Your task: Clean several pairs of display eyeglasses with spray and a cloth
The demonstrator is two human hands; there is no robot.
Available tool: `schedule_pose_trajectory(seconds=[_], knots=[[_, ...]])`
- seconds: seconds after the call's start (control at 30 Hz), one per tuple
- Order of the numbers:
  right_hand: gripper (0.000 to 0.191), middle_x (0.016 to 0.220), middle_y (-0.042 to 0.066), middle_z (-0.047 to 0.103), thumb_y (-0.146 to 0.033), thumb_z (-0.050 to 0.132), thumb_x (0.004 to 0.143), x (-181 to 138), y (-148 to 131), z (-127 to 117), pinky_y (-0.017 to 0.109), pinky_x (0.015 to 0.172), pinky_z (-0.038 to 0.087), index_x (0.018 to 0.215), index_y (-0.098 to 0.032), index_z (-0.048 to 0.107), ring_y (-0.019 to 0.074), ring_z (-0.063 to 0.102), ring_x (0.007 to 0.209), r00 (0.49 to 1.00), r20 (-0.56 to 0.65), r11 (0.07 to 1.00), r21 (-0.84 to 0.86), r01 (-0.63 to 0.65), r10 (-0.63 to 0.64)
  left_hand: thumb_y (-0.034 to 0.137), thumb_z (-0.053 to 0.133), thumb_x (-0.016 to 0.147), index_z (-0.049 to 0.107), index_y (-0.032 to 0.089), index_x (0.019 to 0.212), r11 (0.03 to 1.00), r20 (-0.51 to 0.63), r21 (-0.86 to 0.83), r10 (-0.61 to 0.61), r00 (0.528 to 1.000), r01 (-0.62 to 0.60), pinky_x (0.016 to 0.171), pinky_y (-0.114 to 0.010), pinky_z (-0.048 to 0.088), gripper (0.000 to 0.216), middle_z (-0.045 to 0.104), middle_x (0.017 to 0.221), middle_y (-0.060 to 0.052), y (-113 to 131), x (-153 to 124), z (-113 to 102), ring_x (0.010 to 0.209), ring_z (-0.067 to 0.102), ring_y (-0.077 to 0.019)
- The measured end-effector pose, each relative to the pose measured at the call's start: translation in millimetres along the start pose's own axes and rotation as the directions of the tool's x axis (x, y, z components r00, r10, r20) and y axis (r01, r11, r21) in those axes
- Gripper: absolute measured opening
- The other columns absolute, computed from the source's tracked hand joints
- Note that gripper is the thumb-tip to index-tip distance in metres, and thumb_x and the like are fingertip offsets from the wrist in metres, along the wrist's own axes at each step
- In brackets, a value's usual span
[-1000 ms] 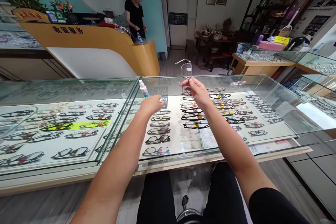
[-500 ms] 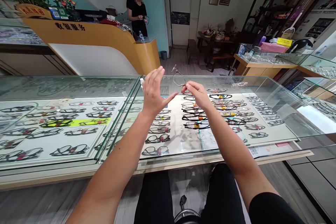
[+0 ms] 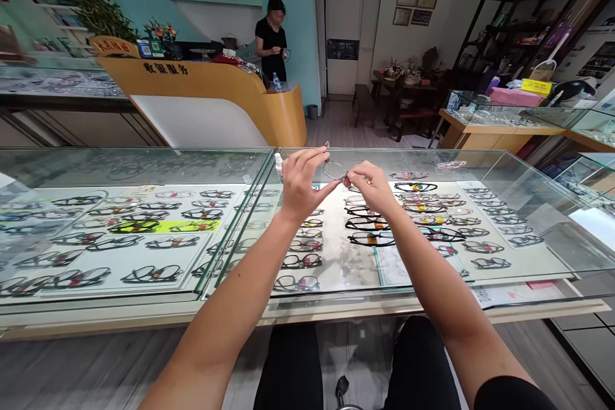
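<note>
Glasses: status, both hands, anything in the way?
Right hand pinching glasses above case. Left hand right beside them, grip unclear. Bottle behind left hand, partly hidden.

Head camera sat above and behind left hand and right hand, facing forward and down; glass counter lay close below hands, door far beyond.

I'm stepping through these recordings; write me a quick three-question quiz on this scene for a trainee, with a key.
1. Fill in: above the glass display case, the right hand holds ____.
2. True or false: the left hand partly hides a white-capped bottle.
3. The person standing beyond the orange counter is dressed in: A) white; B) black; C) red.
Key: 1. thin-rimmed eyeglasses; 2. true; 3. B.
</note>
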State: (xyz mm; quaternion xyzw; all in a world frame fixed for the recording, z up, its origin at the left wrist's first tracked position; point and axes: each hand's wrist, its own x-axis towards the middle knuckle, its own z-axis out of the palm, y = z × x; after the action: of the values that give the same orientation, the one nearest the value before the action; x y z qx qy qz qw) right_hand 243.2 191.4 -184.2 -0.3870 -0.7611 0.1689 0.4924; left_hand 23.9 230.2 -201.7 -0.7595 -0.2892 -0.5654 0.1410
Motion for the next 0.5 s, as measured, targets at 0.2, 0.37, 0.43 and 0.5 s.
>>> schedule_pose_trajectory(seconds=[0.2,0.37,0.43,0.5], knots=[[0.027,0.121,0.011,0.078,-0.05,0.062,0.106,-4.4,-3.2,5.0,0.05,0.105,0.05,0.115,-0.027,0.074,0.0306,0.067,0.116,0.887,-0.418,0.976,-0.167,0.137,-0.196,0.061,0.091,0.09,0.069,0.028,0.137,0.996,-0.179,-0.01,-0.09,0.98,0.09,0.115,-0.053,0.048,0.061,0.08,0.139,-0.012,3.6,-0.6,-0.1,0.127,0.073,-0.0352],[0.035,0.119,0.011,0.078,-0.056,0.059,0.11,-2.4,1.9,7.9,0.045,0.097,0.057,0.117,-0.026,0.075,0.0273,0.072,0.109,0.818,-0.576,0.999,0.031,0.042,-0.017,0.064,0.091,0.089,0.066,0.025,0.136,0.98,-0.332,-0.064,-0.198,0.922,0.187,0.112,-0.052,0.052,0.066,0.076,0.133,-0.013,3.9,-0.2,1.1,0.124,0.072,-0.033],[0.036,0.118,0.01,0.08,-0.058,0.06,0.11,-1.3,2.4,9.1,0.044,0.098,0.058,0.116,-0.026,0.077,0.0266,0.074,0.109,0.828,-0.561,0.996,0.081,0.028,0.022,0.065,0.092,0.088,0.066,0.024,0.135,0.976,-0.34,-0.085,-0.219,0.914,0.203,0.11,-0.051,0.053,0.067,0.075,0.13,-0.012,4.1,-0.7,1.9,0.121,0.072,-0.0323],[0.038,0.117,0.01,0.082,-0.059,0.061,0.109,-0.6,1.4,9.7,0.043,0.098,0.06,0.115,-0.026,0.079,0.026,0.075,0.108,0.829,-0.557,0.994,0.104,0.017,0.044,0.064,0.093,0.088,0.067,0.024,0.134,0.977,-0.347,-0.092,-0.211,0.914,0.191,0.108,-0.05,0.054,0.066,0.075,0.126,-0.011,4.3,-1.3,2.7,0.117,0.072,-0.0313]])
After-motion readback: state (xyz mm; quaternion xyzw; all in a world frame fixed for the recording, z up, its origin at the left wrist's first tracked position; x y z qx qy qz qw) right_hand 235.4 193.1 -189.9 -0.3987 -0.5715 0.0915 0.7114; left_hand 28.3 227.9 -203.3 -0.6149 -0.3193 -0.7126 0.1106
